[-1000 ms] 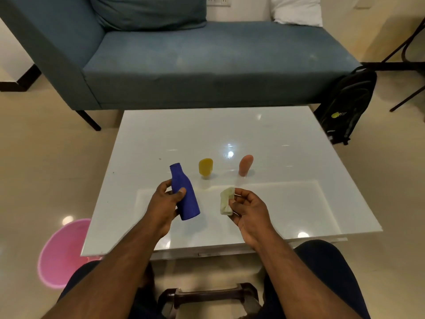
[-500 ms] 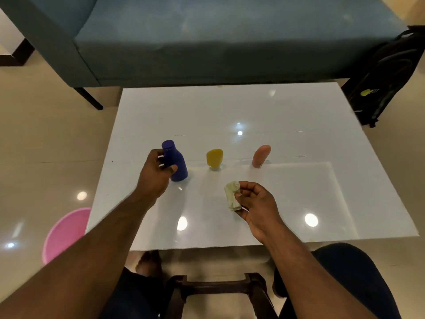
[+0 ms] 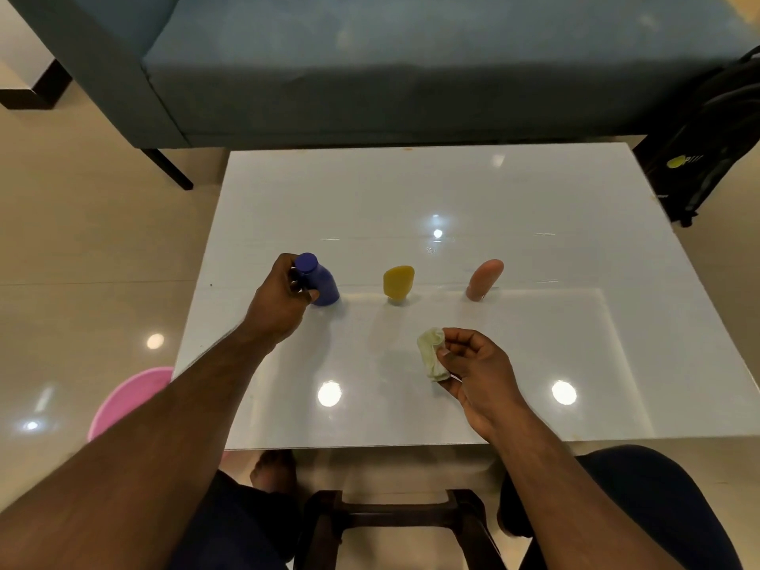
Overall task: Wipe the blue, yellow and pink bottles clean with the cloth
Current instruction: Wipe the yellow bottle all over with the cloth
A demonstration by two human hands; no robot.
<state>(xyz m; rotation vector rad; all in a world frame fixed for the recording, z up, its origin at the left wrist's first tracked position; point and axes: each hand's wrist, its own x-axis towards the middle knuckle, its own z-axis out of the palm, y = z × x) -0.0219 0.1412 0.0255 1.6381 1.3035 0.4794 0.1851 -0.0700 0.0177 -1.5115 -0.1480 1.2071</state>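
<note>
Bottles stand in a row on the white tabletop (image 3: 534, 199): the blue bottle (image 3: 323, 283) at the left, the yellow bottle (image 3: 398, 281) in the middle, the pink bottle (image 3: 484, 279) at the right. The left hand (image 3: 281, 300) wraps around the blue one, which stands on the tabletop. The right hand (image 3: 473, 364) pinches the crumpled cloth (image 3: 432, 353) nearer the seated person.

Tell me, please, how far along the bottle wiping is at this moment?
Done, it seems: the blue bottle stands upright on the table, the left hand on it; whether it is clean I cannot tell. In hand: the right hand holds the bunched cloth above the table, touching no bottle. Left: the yellow bottle and pink bottle stand untouched.
</note>
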